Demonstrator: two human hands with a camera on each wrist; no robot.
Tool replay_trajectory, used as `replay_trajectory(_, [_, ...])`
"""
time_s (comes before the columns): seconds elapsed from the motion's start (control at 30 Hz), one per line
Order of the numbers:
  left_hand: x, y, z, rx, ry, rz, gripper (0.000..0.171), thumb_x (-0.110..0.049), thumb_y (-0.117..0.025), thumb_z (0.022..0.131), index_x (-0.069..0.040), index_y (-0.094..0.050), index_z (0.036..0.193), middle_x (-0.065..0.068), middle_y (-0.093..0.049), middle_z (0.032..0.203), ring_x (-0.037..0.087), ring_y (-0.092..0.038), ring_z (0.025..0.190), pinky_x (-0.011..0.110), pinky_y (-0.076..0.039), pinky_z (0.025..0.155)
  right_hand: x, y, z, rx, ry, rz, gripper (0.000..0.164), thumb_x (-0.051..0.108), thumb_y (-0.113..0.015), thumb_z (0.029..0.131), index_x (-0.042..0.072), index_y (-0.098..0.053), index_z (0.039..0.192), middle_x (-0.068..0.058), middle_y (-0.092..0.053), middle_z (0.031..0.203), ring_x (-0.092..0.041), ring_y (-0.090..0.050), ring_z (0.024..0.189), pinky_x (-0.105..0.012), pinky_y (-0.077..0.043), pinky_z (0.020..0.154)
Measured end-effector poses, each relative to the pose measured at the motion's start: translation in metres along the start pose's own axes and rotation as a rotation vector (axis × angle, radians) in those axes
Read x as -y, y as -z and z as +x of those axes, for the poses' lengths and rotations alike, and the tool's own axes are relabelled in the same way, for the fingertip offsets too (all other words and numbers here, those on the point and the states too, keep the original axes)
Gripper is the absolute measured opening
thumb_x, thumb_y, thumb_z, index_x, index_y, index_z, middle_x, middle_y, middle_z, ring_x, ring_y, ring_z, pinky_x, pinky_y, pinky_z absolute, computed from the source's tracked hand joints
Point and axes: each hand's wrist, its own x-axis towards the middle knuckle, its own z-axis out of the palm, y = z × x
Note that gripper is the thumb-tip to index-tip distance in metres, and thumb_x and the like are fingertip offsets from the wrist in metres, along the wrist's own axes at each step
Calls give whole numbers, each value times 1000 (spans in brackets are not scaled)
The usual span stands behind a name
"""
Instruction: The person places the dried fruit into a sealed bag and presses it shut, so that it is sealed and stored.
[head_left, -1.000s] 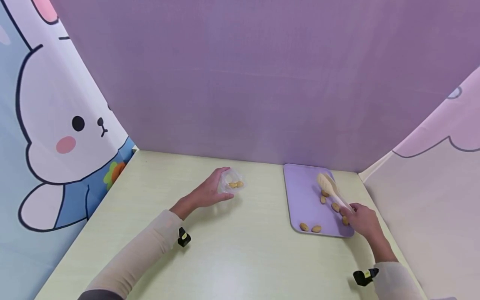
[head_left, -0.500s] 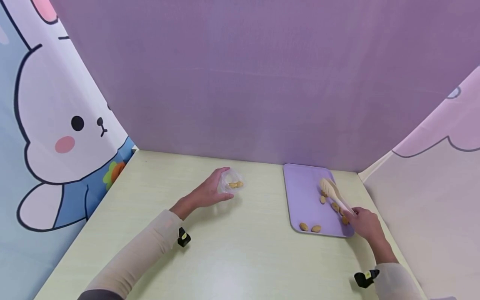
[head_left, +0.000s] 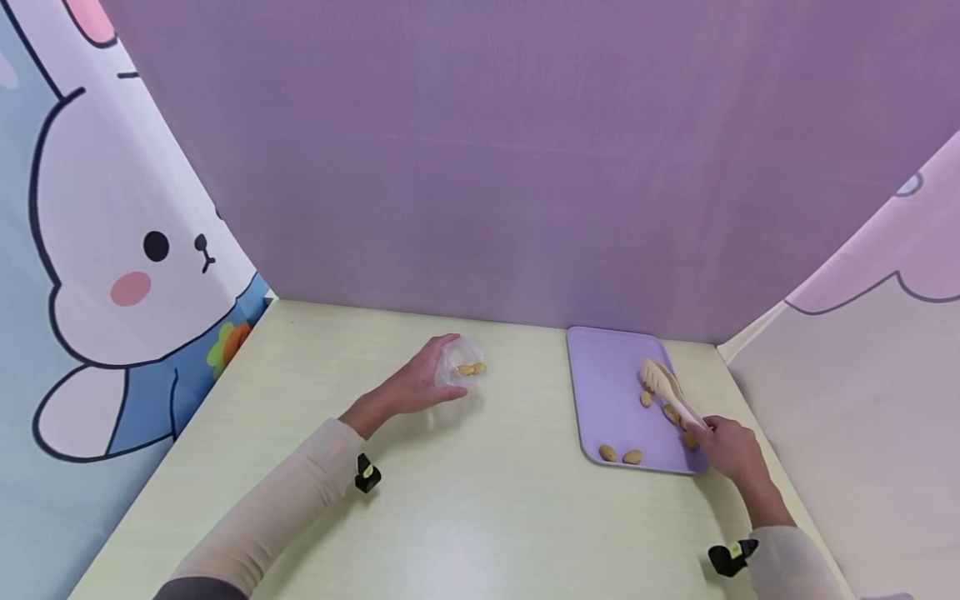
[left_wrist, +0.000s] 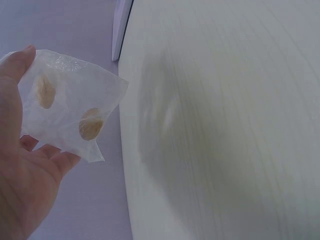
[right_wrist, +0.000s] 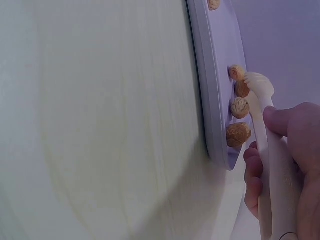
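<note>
My left hand (head_left: 417,379) holds a clear plastic bag (head_left: 453,360) by its rim above the table, thumb on one side and fingers on the other. Brown nuts in their shells show through the film, two of them in the left wrist view, one a nut (left_wrist: 90,125). With my right hand (head_left: 731,448) I grip cream-coloured tongs (head_left: 677,396), thumb on one arm and fingers round the other. Their tips are down by the nuts on the purple tray (head_left: 603,375); whether they pinch a nut (right_wrist: 242,89) is hard to tell.
Several nuts lie along the tray's right side, and two more, one a nut (head_left: 632,457), sit at its near edge. The tray rests on a pale table (head_left: 465,500) by the purple back wall (head_left: 480,208). A printed panel (head_left: 885,400) closes off the right side.
The tongs in my right hand have shifted slightly right and nearer me, their tips lowered and closer together at the nuts. My left hand and the bag have stayed put.
</note>
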Motion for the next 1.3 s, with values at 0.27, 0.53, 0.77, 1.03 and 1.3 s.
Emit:
replay_trajectory(0.27, [0,1,0,-5,-8,6,95,-35,-80,86,-9,-25,158,14,-38,156,31,-46,135,56,-39,115,-3,-3,2,-16,11,-17,54,43,-50,104,-7,-65,118,-17,-69,86,-27,-56,71,-32,-38,56])
replay_trajectory(0.53, [1,-1,0,-6,-7,11,95,-34,-81,86,-9,-25,159,15,-38,156,31,-45,137,55,-38,116,-2,-4,1,-22,14,-14,54,42,-50,104,-7,-64,121,-14,-69,84,-26,-56,70,-32,-38,55])
replay_trajectory(0.77, [0,0,1,-7,-8,10,95,-33,-81,86,-9,-25,158,15,-37,157,31,-45,137,55,-37,116,2,-1,1,-38,32,-11,56,43,-49,104,-8,-63,123,-13,-68,83,-24,-55,69,-32,-38,55])
replay_trajectory(1.03, [-1,0,0,-5,0,-1,96,-34,-81,85,-10,-24,159,15,-37,157,31,-45,136,55,-38,115,8,1,0,-37,32,2,57,45,-49,104,-6,-63,126,-15,-70,87,-24,-56,70,-32,-39,55])
replay_trajectory(1.3, [-2,2,-1,-8,-5,-4,96,-33,-81,85,-9,-24,159,15,-37,156,32,-46,135,55,-38,115,17,1,1,-85,52,0,53,42,-55,102,-5,-66,124,-19,-72,92,-30,-60,77,-33,-41,58])
